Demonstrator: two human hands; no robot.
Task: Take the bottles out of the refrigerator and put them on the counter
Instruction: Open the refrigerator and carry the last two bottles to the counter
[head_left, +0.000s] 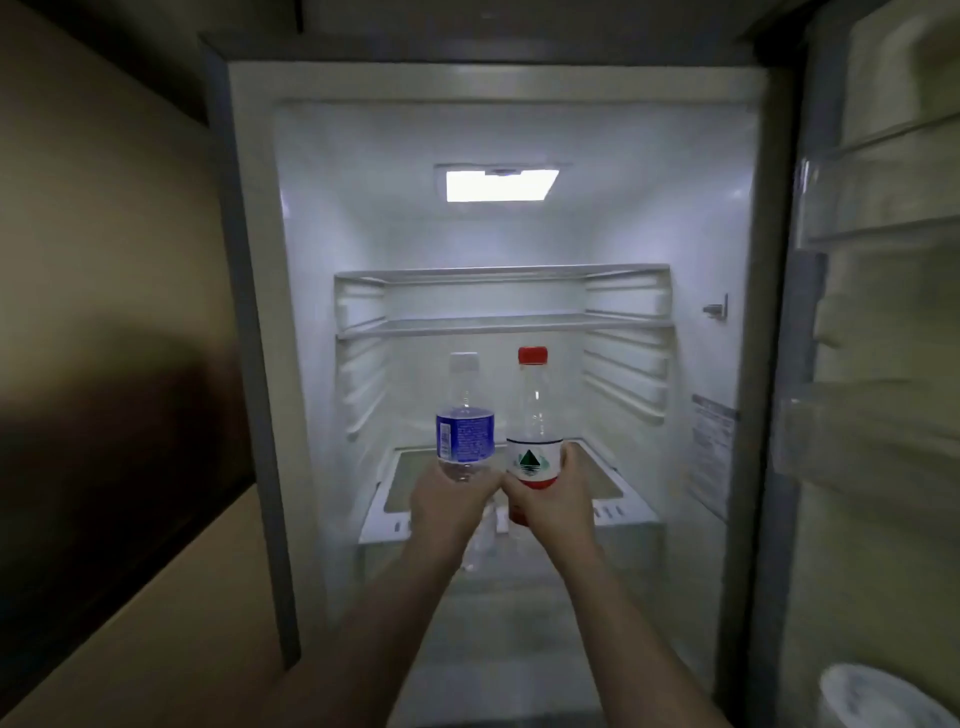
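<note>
The refrigerator stands open in front of me, lit from inside. My left hand grips the lower part of a clear bottle with a blue label and white cap. Close beside it, my right hand grips a clear bottle with a red cap and a white and red label. Both bottles are upright, side by side, held above the glass shelf in the lower part of the compartment. Their bases are hidden by my hands.
Two narrow shelves sit above the bottles. The open door with its racks stands at the right, a white round object in its lower rack. A brown counter or cabinet surface runs along the left.
</note>
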